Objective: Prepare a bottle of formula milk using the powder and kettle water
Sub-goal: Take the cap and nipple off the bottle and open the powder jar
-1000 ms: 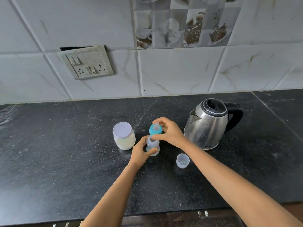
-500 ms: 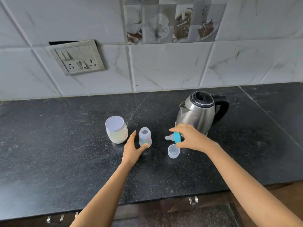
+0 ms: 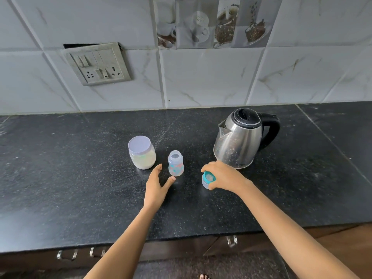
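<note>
The teat ring (image 3: 209, 177), lifted off the bottle (image 3: 175, 163), is now gripped by the right hand (image 3: 223, 176) on the clear cap (image 3: 205, 184) at frame centre; the left hand (image 3: 158, 185) is released, spread beside the opened bottle, judged ready for filling.

The light here is soft, even and cool, with no hard shadows. The black speckled stone table (image 3: 80, 178) has a pale sheen on its left side, and the stainless-steel kettle with a black handle (image 3: 237, 141) shows only dull highlights. The wide lens bows the joints of the white marbled wall tiles (image 3: 201, 77) toward the edges, and the lower corners look soft.
</note>
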A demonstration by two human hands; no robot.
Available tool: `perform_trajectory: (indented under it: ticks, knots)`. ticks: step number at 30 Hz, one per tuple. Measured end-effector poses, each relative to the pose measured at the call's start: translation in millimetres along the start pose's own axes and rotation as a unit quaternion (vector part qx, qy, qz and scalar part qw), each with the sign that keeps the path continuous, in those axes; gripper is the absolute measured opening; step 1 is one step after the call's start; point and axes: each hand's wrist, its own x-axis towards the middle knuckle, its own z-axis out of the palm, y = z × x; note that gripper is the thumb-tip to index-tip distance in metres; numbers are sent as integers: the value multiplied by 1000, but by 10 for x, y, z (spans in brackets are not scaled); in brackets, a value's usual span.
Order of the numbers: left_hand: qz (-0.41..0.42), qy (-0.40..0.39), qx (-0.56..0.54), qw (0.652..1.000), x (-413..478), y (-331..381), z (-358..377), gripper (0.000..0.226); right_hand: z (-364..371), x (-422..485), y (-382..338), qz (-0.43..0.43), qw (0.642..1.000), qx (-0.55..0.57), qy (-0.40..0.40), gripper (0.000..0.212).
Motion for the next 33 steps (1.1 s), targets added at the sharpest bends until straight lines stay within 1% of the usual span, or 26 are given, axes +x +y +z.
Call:
perform_trajectory:
  ticks: [5, 9, 11, 14, 16, 18, 20, 23, 27, 30, 33]
  knots:
    - [-3, 29, 2, 1000, -29, 2, 26, 68, 92, 33, 56, -6, 1000, -1, -9, 64]
    - [-8, 53, -4, 999, -39, 3, 62, 67, 41, 26, 92, -15, 1000, 22, -15, 75]
    - [-11, 82, -12, 996, -38, 6, 61, 65, -79, 58, 66, -27, 997, 64, 13, 70]
    - [-7, 159, -4, 987, -6, 25, 31, 61, -294, 220, -47, -61, 986, 130, 82, 53]
    - [-8, 207, 7, 978, 41, 42, -8, 63, -421, 394, -180, -79, 975, 170, 121, 42]
    - [-12, 238, 11, 971, 110, 55, -69, 69, -524, 591, -363, -95, 967, 198, 128, 39]
    - [-20, 251, 3, 968, 201, 86, -157, 74, -589, 795, -570, -111, 967, 207, 100, 43]
    - [-20, 239, -20, 971, 356, 127, -322, 80, -584, 1107, -849, -127, 976, 168, 49, 58]
    - [-16, 181, -33, 983, 578, 48, -539, 98, -490, 1445, -1166, -125, 988, 94, 2, 76]
    - [-17, 137, -22, 990, 721, -41, -660, 105, -397, 1641, -1335, -99, 994, 53, -16, 82]
    - [-5, 93, -36, 995, 813, -27, -754, 102, -285, 1770, -1459, -82, 996, 2, -34, 81]
